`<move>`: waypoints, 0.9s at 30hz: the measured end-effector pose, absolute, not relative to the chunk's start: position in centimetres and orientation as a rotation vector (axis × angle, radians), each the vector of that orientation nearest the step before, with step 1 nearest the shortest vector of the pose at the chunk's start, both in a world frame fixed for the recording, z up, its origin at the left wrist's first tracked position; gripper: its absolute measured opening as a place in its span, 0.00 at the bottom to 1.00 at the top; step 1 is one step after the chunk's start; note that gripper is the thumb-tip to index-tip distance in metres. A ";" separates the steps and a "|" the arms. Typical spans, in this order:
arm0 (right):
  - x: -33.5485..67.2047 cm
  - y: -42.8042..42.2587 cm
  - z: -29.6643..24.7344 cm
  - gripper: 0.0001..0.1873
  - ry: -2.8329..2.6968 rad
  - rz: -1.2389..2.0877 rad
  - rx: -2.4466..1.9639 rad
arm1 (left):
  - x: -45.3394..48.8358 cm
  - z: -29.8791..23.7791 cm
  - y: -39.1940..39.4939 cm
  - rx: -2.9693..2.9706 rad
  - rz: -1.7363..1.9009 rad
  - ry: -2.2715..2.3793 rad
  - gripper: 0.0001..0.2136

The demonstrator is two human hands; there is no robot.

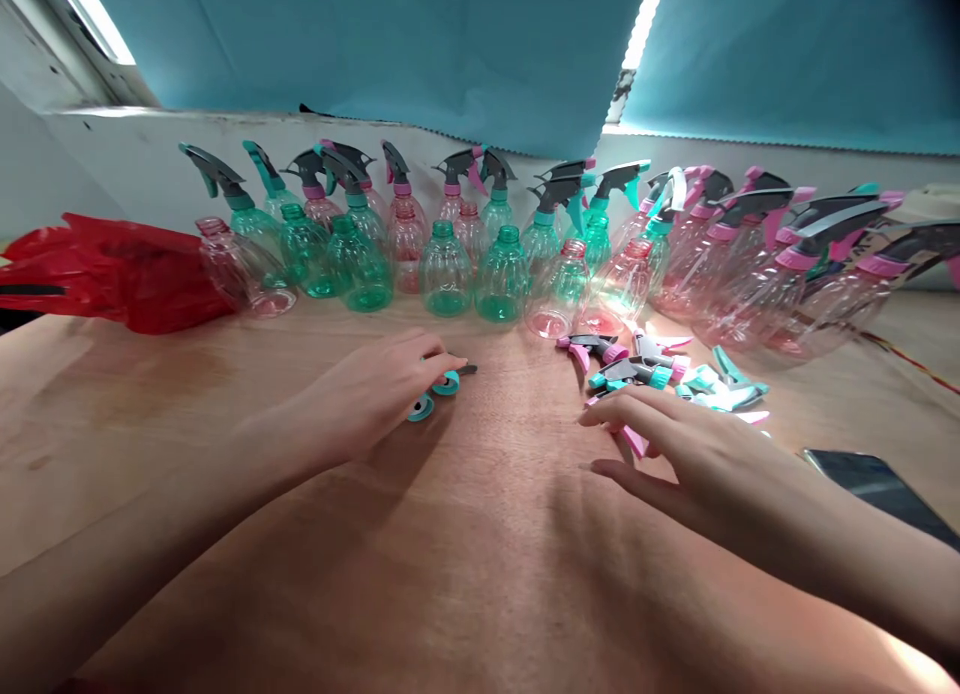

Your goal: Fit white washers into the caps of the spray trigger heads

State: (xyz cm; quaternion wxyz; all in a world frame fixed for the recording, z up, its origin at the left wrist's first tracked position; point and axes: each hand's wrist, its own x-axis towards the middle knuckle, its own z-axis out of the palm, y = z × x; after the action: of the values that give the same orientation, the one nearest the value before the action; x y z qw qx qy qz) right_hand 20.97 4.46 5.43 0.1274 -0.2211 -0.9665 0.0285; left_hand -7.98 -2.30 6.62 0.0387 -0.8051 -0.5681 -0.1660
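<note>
My left hand (394, 379) is closed over trigger spray heads, low over the middle of the table. Two teal screw collars (421, 407) and a dark nozzle tip (468, 369) stick out from under its fingers; the rest is hidden by the hand. On the right, my right hand (667, 439) hangs with fingers apart and nothing between them. Just beyond its fingertips lies a loose pile of trigger spray heads (630, 374), grey with pink or teal parts. The hand partly covers a pink trigger (634, 441) there.
Open-necked green bottles (444, 274) and pink bottles (559, 292) stand in front of several bottles with spray heads fitted (795, 264). A red plastic bag (135, 274) lies at the left. A phone (877, 489) rests beside my right forearm. Behind hangs a blue sheet (390, 54).
</note>
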 end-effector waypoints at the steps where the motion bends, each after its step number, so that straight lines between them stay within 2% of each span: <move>1: 21.2 4.6 5.8 0.12 -2.800 0.090 -0.660 | -7.5 6.8 -2.2 -2.532 -0.362 -1.709 0.15; 3: 21.8 4.9 6.8 0.12 -2.779 0.108 -0.698 | -6.3 7.0 -1.7 -2.596 -0.200 -1.655 0.16; 5: 22.5 5.2 7.8 0.13 -2.755 0.102 -0.760 | -5.2 7.1 -1.0 -2.628 -0.191 -1.625 0.16; 12: 24.6 6.9 9.7 0.18 -2.733 0.124 -0.932 | -0.7 6.6 3.7 -2.740 -0.325 -1.560 0.12; 16: 25.2 7.8 8.9 0.19 -2.839 0.136 -0.999 | 1.8 5.5 7.3 -2.753 -0.351 -1.489 0.12; 22: 24.1 9.4 6.8 0.16 -2.846 -0.071 -1.035 | 4.5 4.3 12.1 -2.783 -0.296 -1.362 0.11; 27: 22.5 10.7 5.0 0.21 -2.816 -0.117 -1.032 | 5.6 3.4 14.7 -2.801 -0.184 -1.262 0.08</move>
State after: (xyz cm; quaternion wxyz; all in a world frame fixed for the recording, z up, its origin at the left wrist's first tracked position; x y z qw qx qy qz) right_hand 22.45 10.66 4.99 0.0701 -0.3431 -0.9359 -0.0390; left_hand 5.58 14.68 3.44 0.0320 -0.9097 -0.4097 -0.0598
